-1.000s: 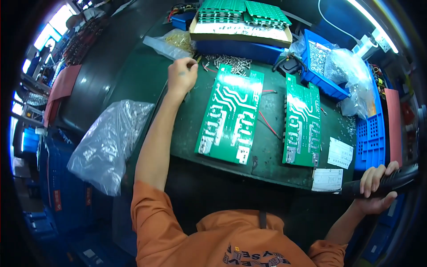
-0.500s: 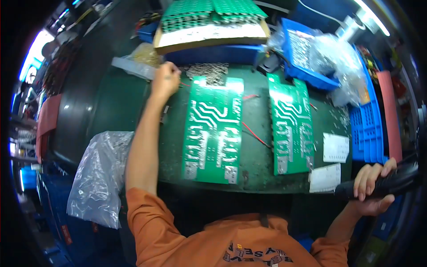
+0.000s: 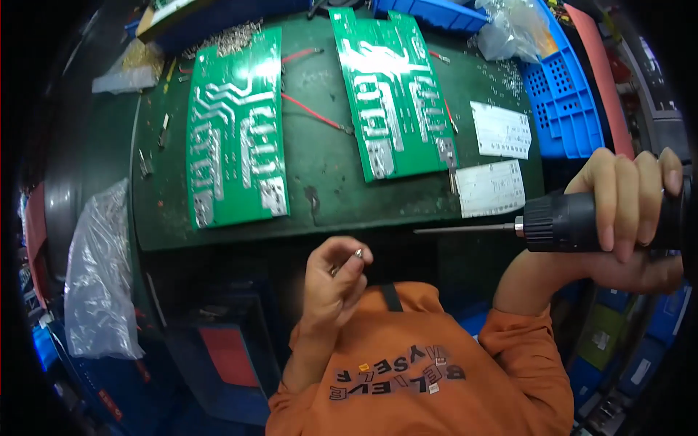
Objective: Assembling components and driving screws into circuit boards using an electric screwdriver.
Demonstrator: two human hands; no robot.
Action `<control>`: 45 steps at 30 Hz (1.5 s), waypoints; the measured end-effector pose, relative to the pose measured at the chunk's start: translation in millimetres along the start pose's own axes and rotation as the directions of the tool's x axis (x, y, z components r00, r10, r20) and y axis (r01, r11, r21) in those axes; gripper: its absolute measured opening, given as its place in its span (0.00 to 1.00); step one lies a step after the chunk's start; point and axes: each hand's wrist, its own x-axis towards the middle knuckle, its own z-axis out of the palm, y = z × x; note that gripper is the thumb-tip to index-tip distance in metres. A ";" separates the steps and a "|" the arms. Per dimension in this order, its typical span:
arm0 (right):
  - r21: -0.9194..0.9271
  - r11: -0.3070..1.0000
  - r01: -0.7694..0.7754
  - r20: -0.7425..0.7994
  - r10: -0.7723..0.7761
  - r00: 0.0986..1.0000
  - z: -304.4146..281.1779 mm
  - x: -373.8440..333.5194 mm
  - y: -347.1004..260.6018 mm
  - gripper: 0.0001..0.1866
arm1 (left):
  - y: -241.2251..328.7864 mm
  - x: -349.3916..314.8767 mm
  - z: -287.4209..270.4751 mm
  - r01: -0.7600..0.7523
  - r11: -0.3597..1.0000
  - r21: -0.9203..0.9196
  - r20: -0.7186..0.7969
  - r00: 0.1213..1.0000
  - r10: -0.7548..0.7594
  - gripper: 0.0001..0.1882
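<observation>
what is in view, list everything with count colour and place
table: one, dark green, under boards
circuit boards: two, green, on table
wires: several, red, beside boards
papers: two, white, right of boards
metal parts: many, silver, behind left board
bins: at least two, blue, upper right
plastic bags: at least two, clear, lower left, upper right
power driver: one, black, in right hand
metal piece: one seen, silver, in left hand
shirt: one, orange, bottom
left hand: one, bare, centre
right hand: one, bare, right

Clear plastic bag (image 3: pixel 100 283) at left, blue crate (image 3: pixel 566 103) (perforated) at right
</observation>
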 end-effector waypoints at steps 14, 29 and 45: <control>-0.007 0.999 -0.053 -0.029 0.052 0.998 10.9 -30.8 1.9 0.27 | -19.1 -5.4 15.3 0.068 0.998 -0.007 0.173 0.983 -0.065 0.08; -0.046 0.998 -0.042 -0.025 0.041 0.999 1.0 -28.3 -5.4 0.27 | -21.0 -6.4 30.9 -0.014 0.971 0.238 0.169 0.985 -0.027 0.12; -0.127 0.991 -0.052 -0.046 0.047 0.998 -35.8 -11.0 -11.3 0.28 | -40.1 48.0 71.1 0.245 0.926 -0.288 0.056 0.969 -0.239 0.16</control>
